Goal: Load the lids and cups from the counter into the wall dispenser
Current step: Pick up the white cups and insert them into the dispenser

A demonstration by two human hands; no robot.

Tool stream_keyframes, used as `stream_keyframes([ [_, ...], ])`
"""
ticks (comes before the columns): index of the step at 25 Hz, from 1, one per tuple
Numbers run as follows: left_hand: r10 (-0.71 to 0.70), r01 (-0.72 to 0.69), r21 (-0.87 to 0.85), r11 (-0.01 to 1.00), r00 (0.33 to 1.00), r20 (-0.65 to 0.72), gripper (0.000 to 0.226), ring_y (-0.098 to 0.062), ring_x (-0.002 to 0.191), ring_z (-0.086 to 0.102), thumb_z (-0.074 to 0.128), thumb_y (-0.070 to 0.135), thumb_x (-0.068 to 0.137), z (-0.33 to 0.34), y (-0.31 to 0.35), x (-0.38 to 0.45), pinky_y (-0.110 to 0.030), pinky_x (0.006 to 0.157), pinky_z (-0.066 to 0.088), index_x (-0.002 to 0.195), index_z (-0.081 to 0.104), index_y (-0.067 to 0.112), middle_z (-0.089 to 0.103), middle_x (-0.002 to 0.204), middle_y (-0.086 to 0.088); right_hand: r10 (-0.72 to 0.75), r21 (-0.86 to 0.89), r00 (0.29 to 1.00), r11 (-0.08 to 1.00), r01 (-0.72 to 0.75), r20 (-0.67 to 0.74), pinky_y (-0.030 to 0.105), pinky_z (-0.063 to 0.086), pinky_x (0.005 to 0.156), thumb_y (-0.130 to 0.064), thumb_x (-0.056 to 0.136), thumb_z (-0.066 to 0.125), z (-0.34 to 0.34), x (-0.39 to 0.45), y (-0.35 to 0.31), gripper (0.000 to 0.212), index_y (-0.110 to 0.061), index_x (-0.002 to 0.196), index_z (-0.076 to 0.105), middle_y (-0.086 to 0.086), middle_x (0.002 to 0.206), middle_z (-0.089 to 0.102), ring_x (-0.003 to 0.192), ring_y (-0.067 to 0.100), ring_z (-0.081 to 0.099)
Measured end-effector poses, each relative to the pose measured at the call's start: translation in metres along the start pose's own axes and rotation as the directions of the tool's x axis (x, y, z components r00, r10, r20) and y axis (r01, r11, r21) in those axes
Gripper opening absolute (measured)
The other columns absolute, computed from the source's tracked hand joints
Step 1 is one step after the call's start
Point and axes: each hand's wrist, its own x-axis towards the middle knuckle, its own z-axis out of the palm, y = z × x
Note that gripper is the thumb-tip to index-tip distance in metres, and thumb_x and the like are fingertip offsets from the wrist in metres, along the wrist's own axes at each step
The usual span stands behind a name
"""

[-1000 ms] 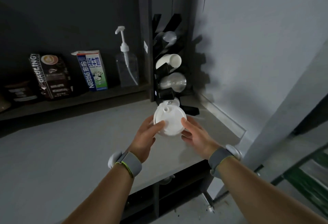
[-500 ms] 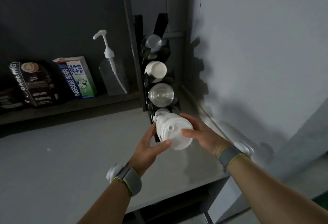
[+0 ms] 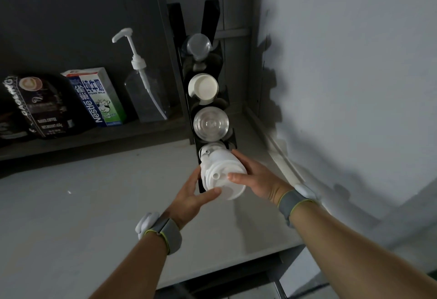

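A stack of white lids (image 3: 222,175) lies on its side, its far end in the lowest slot of the black wall dispenser (image 3: 212,26). My left hand (image 3: 191,200) grips the stack's near left side. My right hand (image 3: 256,177) holds its right side, with a finger over the front lid. Higher slots hold a clear cup stack (image 3: 211,122), a white cup stack (image 3: 203,87) and a clear lid stack (image 3: 198,44).
The grey counter (image 3: 94,204) runs left and toward me. On a low shelf at the back stand a pump bottle (image 3: 144,90), a milk carton (image 3: 97,97) and a coffee bag (image 3: 42,107). A grey wall (image 3: 354,74) closes off the right side.
Both hands have carried the lid stack forward from above the counter and its far end has gone into the dispenser's bottom slot. The view has moved closer to the dispenser.
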Motion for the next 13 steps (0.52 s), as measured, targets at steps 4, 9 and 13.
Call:
stream_keyframes([
  [4, -0.012, 0.012, -0.011, 1.000, 0.999, 0.041, 0.078, -0.008, 0.129, 0.050, 0.074, 0.045, 0.072, -0.008, -0.010, 0.018, -0.036, 0.109, 0.040, 0.142, 0.044, 0.029, 0.058, 0.138, 0.008, -0.001, -0.056, 1.000, 0.998, 0.002, 0.008, 0.020, 0.049, 0.094, -0.034, 0.079, 0.072, -0.001, 0.015, 0.011, 0.045, -0.047, 0.119, 0.056, -0.013, 0.111, 0.069, 0.102, -0.002, 0.064],
  [9, -0.116, 0.114, -0.054, 0.992, 0.993, -0.027, 0.055, -0.017, 0.116, 0.063, 0.068, 0.030, 0.084, -0.015, -0.020, 0.042, -0.031, 0.089, 0.054, 0.137, 0.053, 0.031, 0.067, 0.125, 0.002, 0.097, -0.181, 0.990, 0.977, -0.114, -0.101, 0.038, 0.052, 0.098, -0.044, 0.079, 0.068, 0.002, 0.041, 0.030, 0.060, -0.031, 0.136, 0.053, -0.007, 0.124, 0.067, 0.114, 0.012, 0.062],
  [13, -0.209, 0.249, 0.121, 0.961, 0.939, -0.273, 0.019, -0.021, 0.104, 0.068, 0.065, 0.025, 0.087, -0.009, -0.015, 0.060, -0.040, 0.094, 0.053, 0.093, 0.069, 0.043, 0.075, 0.105, -0.001, 0.074, -0.352, 0.960, 0.920, -0.170, -0.271, 0.036, 0.050, 0.097, -0.029, 0.088, 0.060, 0.007, 0.060, 0.033, 0.042, -0.018, 0.128, 0.062, 0.004, 0.120, 0.071, 0.113, 0.021, 0.064],
])
